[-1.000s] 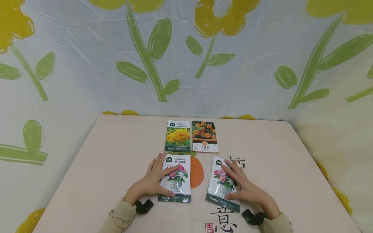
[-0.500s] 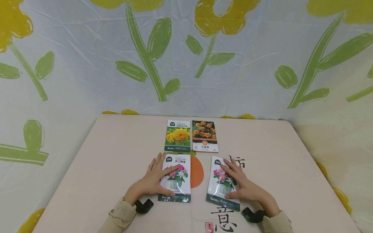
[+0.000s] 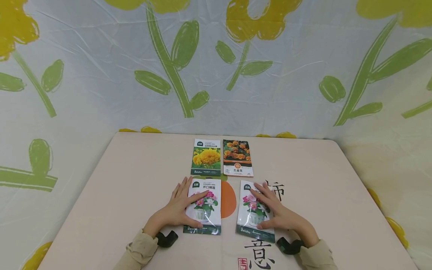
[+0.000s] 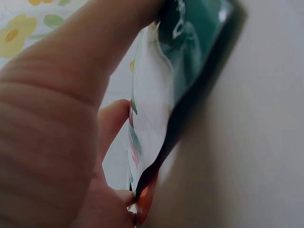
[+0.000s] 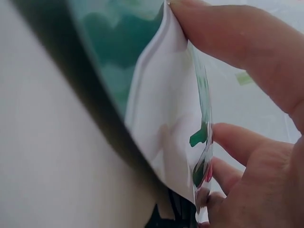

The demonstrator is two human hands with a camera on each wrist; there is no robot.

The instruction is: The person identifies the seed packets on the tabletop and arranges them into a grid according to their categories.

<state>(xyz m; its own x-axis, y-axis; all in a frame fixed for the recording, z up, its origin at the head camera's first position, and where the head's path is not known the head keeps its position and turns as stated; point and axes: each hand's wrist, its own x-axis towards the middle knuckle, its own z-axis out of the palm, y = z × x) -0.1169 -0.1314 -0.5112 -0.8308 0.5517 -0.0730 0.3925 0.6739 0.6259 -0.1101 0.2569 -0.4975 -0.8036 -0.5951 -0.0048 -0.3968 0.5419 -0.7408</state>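
Observation:
Two flower seed packets with pink blossoms in a white pot lie face up on the table in the head view. My left hand (image 3: 175, 210) rests on the left packet (image 3: 210, 206), its fingers spread along the side and the thumb low on the front. On the right packet (image 3: 249, 213) lies my right hand (image 3: 283, 215), fingers extended over the upper front and thumb near the green bottom band. In the right wrist view, fingertips (image 5: 225, 135) touch the glossy front of that packet (image 5: 161, 90), which tilts slightly in the head view.
Behind the left packet, a yellow sunflower packet (image 3: 206, 159) and an orange marigold packet (image 3: 237, 159) lie side by side. The pale table covering (image 3: 135, 168) bears an orange print (image 3: 228, 200) and black characters (image 3: 259, 255). A floral cloth (image 3: 270, 101) hangs beyond the far edge.
My right hand has slid the right packet a little to the left, and the packet now stands straighter. The left hand and the other packets stay put.

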